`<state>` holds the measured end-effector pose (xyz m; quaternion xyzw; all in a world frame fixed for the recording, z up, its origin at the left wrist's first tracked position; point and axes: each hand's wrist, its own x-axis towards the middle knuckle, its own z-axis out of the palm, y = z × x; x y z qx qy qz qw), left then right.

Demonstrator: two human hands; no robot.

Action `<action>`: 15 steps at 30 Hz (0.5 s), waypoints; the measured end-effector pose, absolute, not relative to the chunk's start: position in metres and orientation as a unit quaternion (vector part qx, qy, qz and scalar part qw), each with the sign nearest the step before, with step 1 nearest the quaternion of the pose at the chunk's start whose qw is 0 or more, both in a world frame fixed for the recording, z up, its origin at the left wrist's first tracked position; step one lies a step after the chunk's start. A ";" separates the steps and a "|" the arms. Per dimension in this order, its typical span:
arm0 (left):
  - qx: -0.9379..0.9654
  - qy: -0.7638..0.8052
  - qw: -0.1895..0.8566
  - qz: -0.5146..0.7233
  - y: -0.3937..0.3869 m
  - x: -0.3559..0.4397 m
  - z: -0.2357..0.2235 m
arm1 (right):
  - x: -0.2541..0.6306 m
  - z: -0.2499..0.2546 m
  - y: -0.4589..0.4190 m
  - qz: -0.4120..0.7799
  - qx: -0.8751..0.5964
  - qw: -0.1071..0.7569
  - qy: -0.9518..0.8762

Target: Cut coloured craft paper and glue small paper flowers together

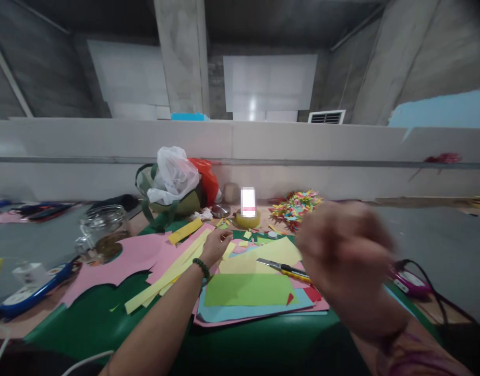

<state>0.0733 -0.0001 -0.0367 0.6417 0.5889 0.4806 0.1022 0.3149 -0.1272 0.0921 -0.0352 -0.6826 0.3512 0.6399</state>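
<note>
Coloured paper (248,290) lies on the green surface (107,300) near left hand (217,245) and blurred right hand (347,250), both grips unclear; a glass jar (103,227) holds something brown; white plastic (175,175) tops a green bag (183,206).

The mat (103,313) is showing deep green under pink paper (136,256), and a bright lime sheet (250,290) is lying over light blue paper (224,312). The utility knife (285,269) is showing black and yellow — the heaped paper pieces (297,209) are mixing red, yellow, green and pink — and the sleeve (420,352) is carrying a purple pattern.
</note>
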 end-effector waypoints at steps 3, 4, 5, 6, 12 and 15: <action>0.645 0.567 0.117 0.499 -0.002 0.077 -0.034 | 0.257 0.094 -0.073 0.429 -0.058 0.598 -0.674; 0.643 0.561 0.122 0.507 -0.003 0.078 -0.033 | 0.243 0.083 -0.055 0.465 -0.097 0.569 -0.671; 0.641 0.555 0.126 0.516 -0.004 0.079 -0.032 | 0.233 0.069 -0.039 0.492 -0.135 0.553 -0.659; 0.637 0.549 0.130 0.525 -0.004 0.080 -0.031 | 0.226 0.052 -0.024 0.512 -0.177 0.547 -0.638; 0.620 0.520 0.150 0.568 -0.009 0.084 -0.026 | 0.219 -0.021 0.016 0.580 -0.296 0.505 -0.566; 0.631 0.496 0.149 0.577 -0.012 0.088 -0.025 | 0.222 -0.029 0.021 0.600 -0.296 0.491 -0.558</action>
